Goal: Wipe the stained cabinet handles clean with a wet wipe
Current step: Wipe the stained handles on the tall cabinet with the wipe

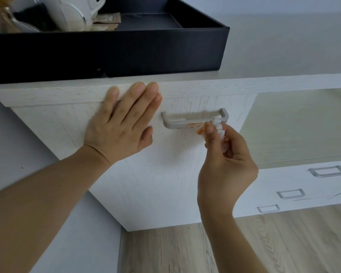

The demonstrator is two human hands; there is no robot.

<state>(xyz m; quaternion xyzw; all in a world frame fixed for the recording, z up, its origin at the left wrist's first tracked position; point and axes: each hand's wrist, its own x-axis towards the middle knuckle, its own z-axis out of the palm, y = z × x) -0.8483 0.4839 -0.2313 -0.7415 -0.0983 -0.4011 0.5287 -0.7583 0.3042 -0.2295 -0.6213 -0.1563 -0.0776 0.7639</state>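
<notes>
Orange stain marks the grey metal bar handle (pixel 193 120) on the pale wood-grain cabinet front (pixel 146 174). Right hand (pixel 224 160) pinches a crumpled white wet wipe (pixel 220 128) against the handle's right end; left hand (pixel 122 123) presses flat beside it, fingers (pixel 146 95) straight and close together.

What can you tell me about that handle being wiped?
The handle is a grey, squared U-shaped bar, metal-looking, mounted level on the pale wood-grain cabinet front. Orange stain smears its lower edge toward the right end. The right hand presses a crumpled white wipe against that end. The left hand lies flat beside it, not touching.
</notes>
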